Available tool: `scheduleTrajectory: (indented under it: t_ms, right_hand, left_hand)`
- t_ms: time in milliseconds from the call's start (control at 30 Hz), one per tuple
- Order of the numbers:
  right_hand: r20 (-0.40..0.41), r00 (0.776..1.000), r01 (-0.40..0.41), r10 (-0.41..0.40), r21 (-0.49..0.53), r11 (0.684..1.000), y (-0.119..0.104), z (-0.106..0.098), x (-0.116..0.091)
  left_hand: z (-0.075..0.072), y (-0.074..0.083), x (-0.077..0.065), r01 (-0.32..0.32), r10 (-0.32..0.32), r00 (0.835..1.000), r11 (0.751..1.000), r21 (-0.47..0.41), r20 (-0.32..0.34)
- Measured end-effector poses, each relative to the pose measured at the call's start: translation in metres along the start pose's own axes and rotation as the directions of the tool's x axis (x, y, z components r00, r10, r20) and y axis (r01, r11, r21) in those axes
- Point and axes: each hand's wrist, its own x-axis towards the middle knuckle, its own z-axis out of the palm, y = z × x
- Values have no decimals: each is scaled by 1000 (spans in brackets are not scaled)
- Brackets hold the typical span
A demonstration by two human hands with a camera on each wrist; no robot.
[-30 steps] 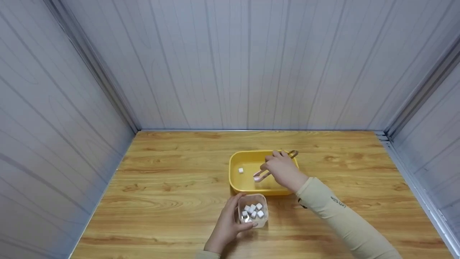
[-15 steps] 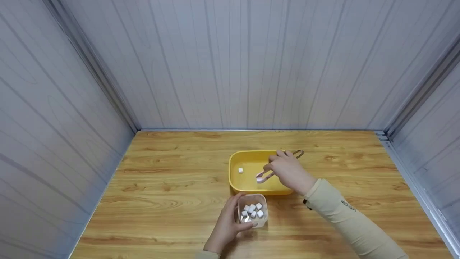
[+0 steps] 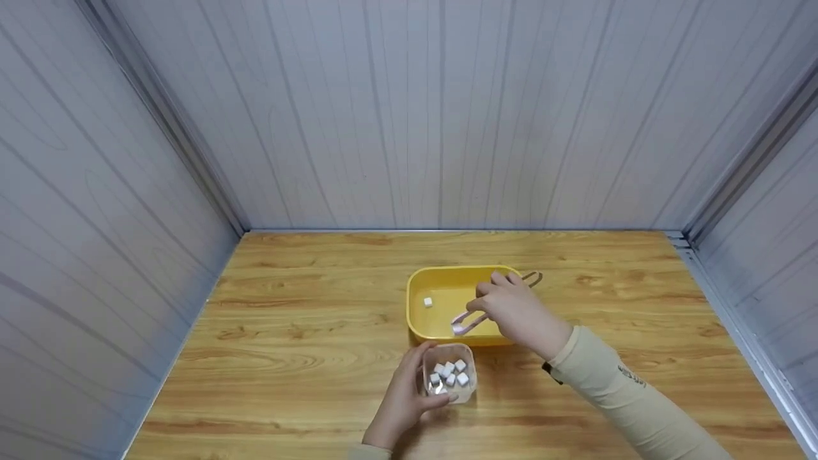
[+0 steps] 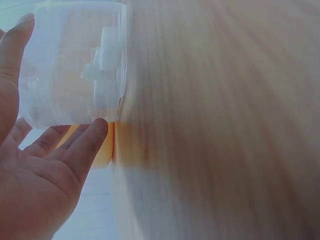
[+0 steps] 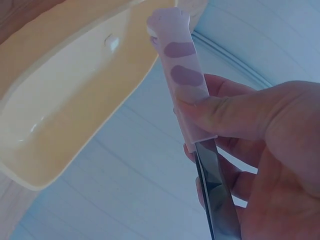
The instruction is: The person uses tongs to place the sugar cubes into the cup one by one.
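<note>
My left hand (image 3: pixel 402 396) grips a small clear plastic container (image 3: pixel 470 391) between thumb and fingers. Several white cubes (image 3: pixel 449 370) lie inside it; the left wrist view shows them through the container (image 4: pixel 60 60) wall. With thumb and fingers, my right hand (image 3: pixel 521 313) pinches a pair of pink tongs (image 3: pixel 470 322) with metal arms, held tilted over the yellow tray (image 3: pixel 447 273). In the right wrist view, the paw-shaped tips of the tongs (image 5: pixel 170 22) are close together, with a bit of white showing between them. One white cube (image 3: pixel 428 302) lies in the tray's left part.
The tray stands right behind the container on a wood-grain table (image 3: pixel 307 332). Pale panel walls (image 3: pixel 409 115) enclose the table at the back and on both sides.
My right hand has moved a little right and nearer to me, and the tongs' tips have come closer to the tray's near rim. The left hand and container have stayed still.
</note>
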Motion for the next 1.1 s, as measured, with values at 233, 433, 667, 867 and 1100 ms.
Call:
scheduleTrajectory:
  t_ms: [233,433,667,867,1100]
  right_hand:
    - [-6,1000,23,-23,1,1000,-10,-8,-2]
    - [-16,998,67,-67,15,998,-17,-7,-6]
    - [-18,992,124,-124,7,992,-25,1,-10]
    - [-27,987,158,-158,12,987,-31,9,-12]
    - [-21,983,182,-182,-19,983,-36,15,-12]
  left_hand:
    - [0,0,1,-3,3,1000,1000,3,1]
    - [-1,0,2,-15,15,1000,1000,27,4]
    - [-1,-1,2,-15,15,1000,999,32,2]
    - [1,-2,1,0,-1,1000,1000,16,1]
    - [1,-3,1,-32,33,999,999,25,-13]
